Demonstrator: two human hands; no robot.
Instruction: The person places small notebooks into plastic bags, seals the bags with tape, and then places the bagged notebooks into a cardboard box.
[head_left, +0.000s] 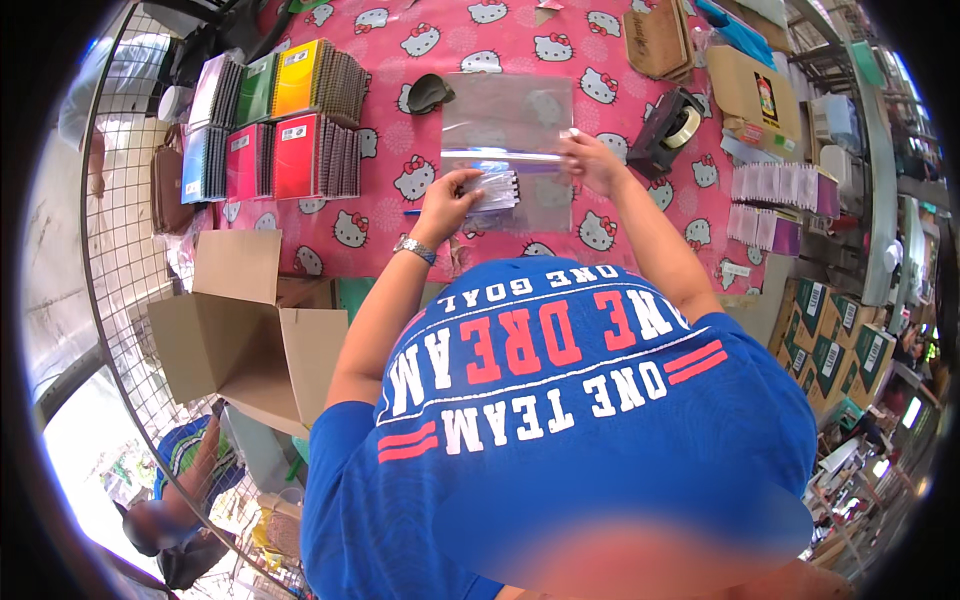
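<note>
A clear plastic sheet or bag point(505, 110) lies flat on the pink patterned tablecloth, with a shiny fold or strip running across its middle. My right hand point(592, 164) is closed at the right end of that strip, its fingers pinching the plastic. My left hand point(450, 203) is closed on a small stack of white paper slips point(494, 192), held over the lower left part of the plastic; their exact kind is unclear. A blue pen point(411, 212) lies beside the left hand, partly hidden.
Spiral notebooks point(300, 160) stand in stacks at the left, near an open cardboard box point(250, 345). A tape dispenser point(665, 135) is right of the plastic, with more spiral-bound pads point(785, 190) beyond. A dark rounded object point(431, 93) touches the sheet's upper left.
</note>
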